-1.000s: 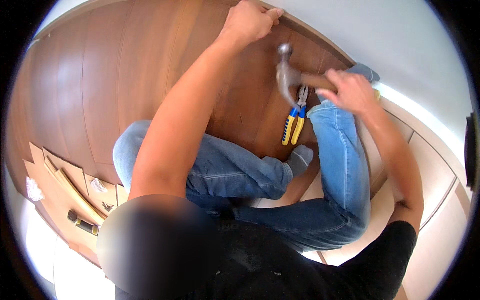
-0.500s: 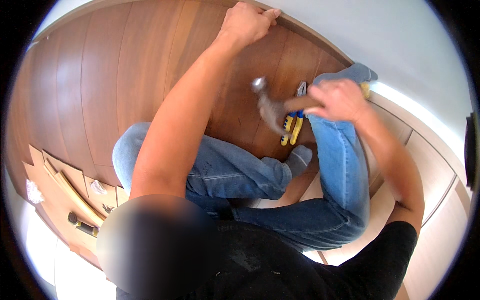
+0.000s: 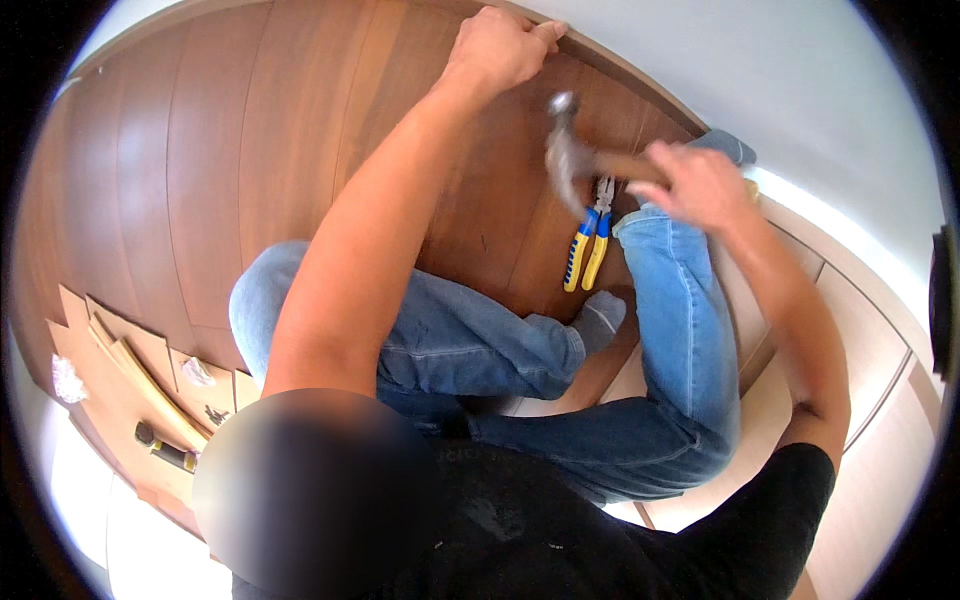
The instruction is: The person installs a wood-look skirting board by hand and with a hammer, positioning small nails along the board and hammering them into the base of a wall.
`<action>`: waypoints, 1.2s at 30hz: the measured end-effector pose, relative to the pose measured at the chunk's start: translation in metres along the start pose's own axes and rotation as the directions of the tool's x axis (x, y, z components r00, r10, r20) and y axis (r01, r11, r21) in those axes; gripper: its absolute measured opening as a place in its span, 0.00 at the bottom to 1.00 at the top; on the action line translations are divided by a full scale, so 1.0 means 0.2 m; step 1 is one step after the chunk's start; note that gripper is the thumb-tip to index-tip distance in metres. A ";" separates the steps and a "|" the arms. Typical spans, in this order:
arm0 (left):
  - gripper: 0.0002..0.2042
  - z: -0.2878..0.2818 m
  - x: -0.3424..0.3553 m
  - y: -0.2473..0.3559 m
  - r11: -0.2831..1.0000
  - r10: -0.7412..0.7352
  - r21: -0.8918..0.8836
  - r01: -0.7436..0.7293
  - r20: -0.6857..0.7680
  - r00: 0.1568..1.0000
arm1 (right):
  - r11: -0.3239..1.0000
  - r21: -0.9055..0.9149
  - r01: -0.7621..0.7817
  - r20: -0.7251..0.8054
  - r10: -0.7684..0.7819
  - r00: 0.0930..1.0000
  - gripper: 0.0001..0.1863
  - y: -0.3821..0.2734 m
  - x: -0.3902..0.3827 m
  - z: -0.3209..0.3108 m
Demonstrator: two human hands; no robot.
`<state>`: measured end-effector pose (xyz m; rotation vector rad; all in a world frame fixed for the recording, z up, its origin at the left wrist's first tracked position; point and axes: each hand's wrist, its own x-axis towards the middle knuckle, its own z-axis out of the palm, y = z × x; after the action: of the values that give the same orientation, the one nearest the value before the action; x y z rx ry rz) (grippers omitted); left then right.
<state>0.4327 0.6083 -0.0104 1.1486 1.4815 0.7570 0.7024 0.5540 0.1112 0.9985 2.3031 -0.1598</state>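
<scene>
My right hand [image 3: 695, 185] grips the wooden handle of a claw hammer [image 3: 625, 167], whose blurred metal head hangs in the air over the dark wood floor [image 3: 240, 150]. My left hand [image 3: 500, 45] is at the edge strip [image 3: 640, 85] along the wall, fingers closed; what is pinched in them is too small to make out. Pliers [image 3: 590, 255] with yellow and blue handles lie on the floor under the hammer, beside my right leg [image 3: 670, 310].
My bent legs and socked feet lie around the pliers. A white wall [image 3: 800, 90] borders the floor. At left are cardboard pieces [image 3: 90, 370], pale wood strips [image 3: 150, 380], a black tool [image 3: 170, 450] and small plastic bags [image 3: 68, 378]. Pale planks [image 3: 860, 360] lie at right.
The hammer swung down and left, then came back up and right to near its earlier place. My left hand stays at the edge, shifted very slightly.
</scene>
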 end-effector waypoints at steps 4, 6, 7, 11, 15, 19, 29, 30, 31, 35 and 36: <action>0.20 -0.02 -0.01 0.01 0.997 -0.072 0.021 0.071 0.013 0.997 | 0.951 0.050 0.305 0.130 -0.309 0.942 0.27 -0.06 0.01 -0.09; 0.20 -0.01 -0.02 0.01 0.996 -0.086 0.003 0.086 0.026 0.996 | 0.996 0.035 0.082 -0.006 -0.082 0.997 0.27 0.06 0.05 -0.03; 0.20 0.00 -0.02 0.01 0.999 -0.043 -0.006 0.043 0.013 0.999 | 0.988 0.046 -0.145 -0.142 0.150 0.978 0.27 0.11 0.04 0.00; 0.20 -0.01 0.00 0.01 0.998 -0.055 0.005 0.055 0.009 0.998 | 0.986 0.049 0.158 0.013 -0.159 0.987 0.30 0.07 -0.01 0.04; 0.21 -0.01 -0.02 0.02 0.994 -0.101 0.034 0.100 0.037 0.994 | 1.000 -0.013 0.019 -0.039 -0.019 0.999 0.30 0.12 0.04 0.00; 0.22 -0.01 -0.01 0.02 0.998 -0.067 0.022 0.067 0.005 0.998 | 0.996 0.002 0.090 -0.105 -0.089 0.990 0.28 0.03 0.01 0.05; 0.20 0.00 -0.04 0.00 0.992 0.042 0.120 -0.031 -0.090 0.995 | 0.999 0.035 0.021 0.001 -0.021 1.000 0.29 0.02 0.03 0.00; 0.20 -0.02 -0.02 0.01 0.998 -0.056 0.035 0.056 -0.002 0.998 | 0.978 0.098 0.182 0.002 -0.184 0.983 0.30 0.00 0.02 0.00; 0.20 -0.01 -0.02 0.01 0.998 -0.057 0.035 0.057 0.000 0.998 | 0.978 0.099 0.182 0.004 -0.183 0.983 0.30 0.01 0.02 0.00; 0.20 -0.02 0.00 0.01 0.996 -0.007 0.091 0.007 -0.007 1.000 | 1.000 0.006 -0.030 -0.009 0.030 1.000 0.32 0.10 0.04 0.01; 0.20 -0.01 0.00 0.01 0.998 0.013 0.054 -0.012 -0.012 1.000 | 0.999 0.008 -0.054 0.040 0.054 0.998 0.32 0.08 0.04 0.00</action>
<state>0.4303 0.6095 -0.0088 1.1968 1.5142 0.7374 0.7093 0.5692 0.1081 1.0516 2.2390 -0.1670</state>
